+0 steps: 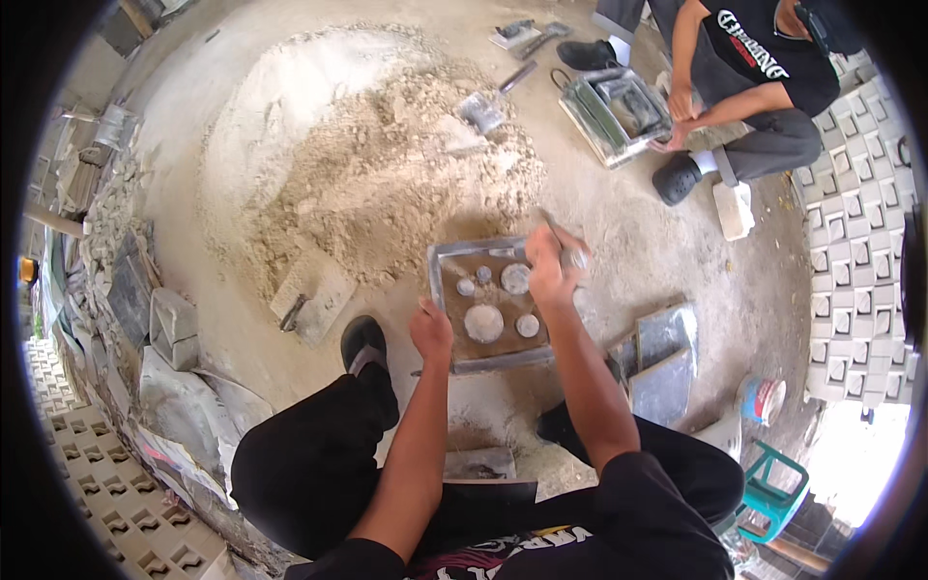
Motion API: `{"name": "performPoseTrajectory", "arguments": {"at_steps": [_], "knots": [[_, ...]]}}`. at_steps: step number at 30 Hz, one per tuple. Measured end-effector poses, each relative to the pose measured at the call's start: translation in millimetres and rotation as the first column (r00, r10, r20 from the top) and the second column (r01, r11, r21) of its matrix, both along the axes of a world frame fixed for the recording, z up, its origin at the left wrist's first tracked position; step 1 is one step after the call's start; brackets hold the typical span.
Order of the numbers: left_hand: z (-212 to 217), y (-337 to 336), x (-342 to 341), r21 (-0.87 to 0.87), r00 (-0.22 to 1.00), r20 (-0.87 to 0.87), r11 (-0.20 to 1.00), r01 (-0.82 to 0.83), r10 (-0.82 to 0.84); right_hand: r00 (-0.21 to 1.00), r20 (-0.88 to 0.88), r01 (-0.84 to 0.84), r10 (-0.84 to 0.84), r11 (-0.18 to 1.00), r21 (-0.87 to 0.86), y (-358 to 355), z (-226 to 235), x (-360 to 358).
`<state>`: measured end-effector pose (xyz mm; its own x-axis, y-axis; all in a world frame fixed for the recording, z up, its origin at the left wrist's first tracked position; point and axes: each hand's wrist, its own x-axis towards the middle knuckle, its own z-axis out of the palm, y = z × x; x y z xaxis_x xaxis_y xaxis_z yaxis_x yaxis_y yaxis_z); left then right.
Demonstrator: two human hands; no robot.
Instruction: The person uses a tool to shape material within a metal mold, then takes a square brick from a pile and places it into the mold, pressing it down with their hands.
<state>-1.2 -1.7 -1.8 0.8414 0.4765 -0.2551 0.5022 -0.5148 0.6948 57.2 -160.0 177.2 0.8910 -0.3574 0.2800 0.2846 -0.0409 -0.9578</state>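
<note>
A rectangular grey frame (501, 364) lies on the floor in front of me, filled with brown sand (498, 266). Several round pale discs (483, 324) of differing sizes sit in the sand. My left hand (431, 331) is closed on the frame's left side. Above the frame's right side, my right hand (553, 271) is closed around a short tool (577, 259) with a rounded end; motion blur hides its exact kind. A thin part of it sticks up beyond the fist.
Ahead rises a heap of sand (387, 145) with a shovel (481, 111) on it. A board (314, 295) lies left, flat panels (662, 362) right, near a bucket (762, 399) and green stool (773, 493). At upper right, a co-worker handles another frame (619, 116).
</note>
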Motion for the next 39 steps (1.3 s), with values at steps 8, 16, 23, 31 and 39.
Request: {"name": "performPoseTrajectory", "arguments": {"at_steps": [8, 16, 23, 31, 39], "knots": [[-4.6, -0.6, -2.1, -0.04, 1.0, 0.001, 0.999, -0.029, 0.029, 0.998, -0.043, -0.055, 0.053, 0.998, -0.032, 11.3, 0.6, 14.1], [-5.3, 3.5, -2.6, -0.04, 1.0, -0.022, 0.999, -0.006, 0.005, 0.998, -0.054, -0.028, 0.017, 0.978, -0.207, 20.6, 0.8, 9.3], [-4.1, 0.0, 0.3, -0.058, 1.0, -0.019, 0.998, 0.015, -0.016, 0.985, -0.091, -0.127, 0.145, 0.975, 0.18, -13.9, 18.8, 18.5], [7.9, -0.8, -1.5, -0.097, 0.997, -0.019, 0.992, 0.076, -0.079, 1.0, 0.02, -0.004, 0.0, 0.979, 0.202, -31.4, 4.2, 11.3], [22.5, -5.5, -8.0, 0.02, 0.959, 0.174, 0.975, 0.223, -0.223, 0.995, -0.059, 0.083, -0.082, 0.997, 0.009, -29.0, 8.4, 6.8]]}}
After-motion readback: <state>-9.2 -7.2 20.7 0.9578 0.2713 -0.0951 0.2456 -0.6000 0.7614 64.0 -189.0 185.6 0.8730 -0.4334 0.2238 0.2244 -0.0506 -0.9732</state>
